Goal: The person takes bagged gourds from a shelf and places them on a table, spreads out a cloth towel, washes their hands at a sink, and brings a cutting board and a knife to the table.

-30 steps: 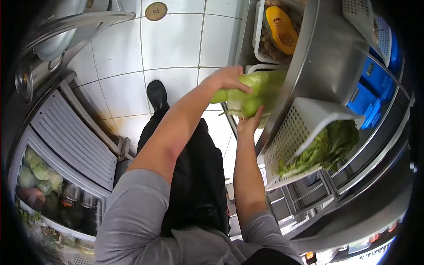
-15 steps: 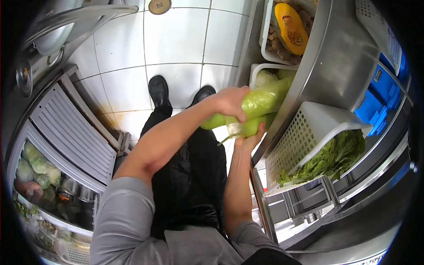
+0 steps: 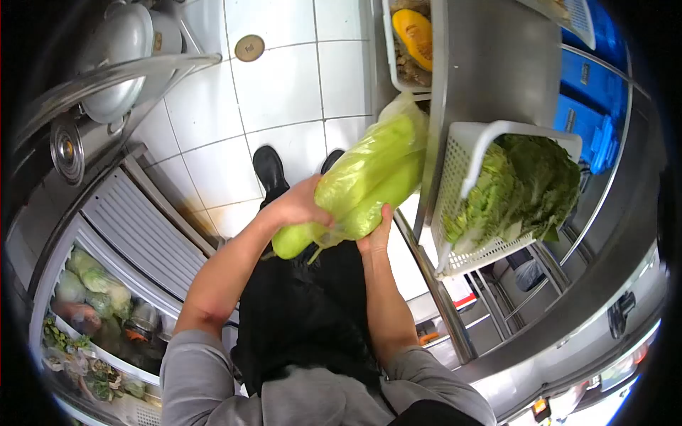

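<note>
Between my two hands is a clear plastic bag of long light-green gourds (image 3: 373, 170), tilted above my apron and shoes. My left hand (image 3: 302, 204) grips the bag from its left side, near the end where one rounded gourd tip sticks out. From below on the right, my right hand (image 3: 376, 233) holds the same bundle, its thumb up along the side and its other fingers hidden beneath. The far end of the bag reaches over the edge of the steel counter.
A white basket of leafy greens (image 3: 508, 192) stands on the steel counter (image 3: 490, 78) at right. A cut pumpkin (image 3: 414, 35) lies in a white bin beneath the counter edge. At left is an open cold drawer (image 3: 60, 312) with bagged vegetables; a metal rail (image 3: 114, 67) curves above.
Both hands have drawn the bagged gourds out from the bin under the counter, toward my body. The view has shifted to the right, and more of the bag shows.
</note>
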The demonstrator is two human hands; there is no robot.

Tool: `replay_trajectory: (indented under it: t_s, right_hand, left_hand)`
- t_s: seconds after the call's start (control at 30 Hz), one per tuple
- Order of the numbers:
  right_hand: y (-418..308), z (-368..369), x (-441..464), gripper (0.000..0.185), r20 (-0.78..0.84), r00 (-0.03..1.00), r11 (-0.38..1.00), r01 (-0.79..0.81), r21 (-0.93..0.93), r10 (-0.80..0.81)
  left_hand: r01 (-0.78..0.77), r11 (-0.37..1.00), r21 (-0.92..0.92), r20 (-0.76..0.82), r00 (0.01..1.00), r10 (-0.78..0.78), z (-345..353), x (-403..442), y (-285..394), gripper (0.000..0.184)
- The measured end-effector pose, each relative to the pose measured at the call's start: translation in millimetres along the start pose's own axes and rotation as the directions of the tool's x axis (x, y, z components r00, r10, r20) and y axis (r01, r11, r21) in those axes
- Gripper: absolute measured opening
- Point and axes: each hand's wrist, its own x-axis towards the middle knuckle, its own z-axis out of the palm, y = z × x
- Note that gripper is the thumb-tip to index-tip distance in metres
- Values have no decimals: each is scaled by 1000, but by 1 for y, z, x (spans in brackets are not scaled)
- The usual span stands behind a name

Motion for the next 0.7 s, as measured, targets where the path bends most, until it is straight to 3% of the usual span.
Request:
replay_trajectory:
  t_s: [0.17,0.27,0.3,0.33,0.37,0.47,0.6,0.7]
  right_hand:
    - [24,22,-93,57,-96,984,988,-152,-25,149]
    - [47,43,-149,55,24,947,948,-319,13,319]
    - [48,58,-171,55,90,933,936,-351,11,349]
    - [52,68,-186,55,143,917,927,-375,-10,373]
    - [56,80,-202,54,192,898,917,-398,-36,397]
    - [42,135,-256,57,362,862,934,-340,-110,356]
    - [-9,206,-332,66,559,804,974,-108,-201,204]
    - [-54,234,-378,67,706,708,982,122,-143,15]
  left_hand:
    - [-12,999,-53,-23,1000,10,3,-97,0,84]
    - [10,1000,-18,-123,992,-12,-3,-181,7,83]
    - [-54,997,-61,-161,986,44,-2,-207,1,85]
    - [-20,979,-204,-157,988,-13,0,-241,32,87]
    - [-55,978,-201,-193,981,16,1,-269,40,88]
    - [-211,939,-273,-285,950,131,5,-341,69,89]
    - [-473,845,-251,-398,846,355,15,-403,117,88]
    - [-631,733,-253,-345,767,541,33,-422,166,86]
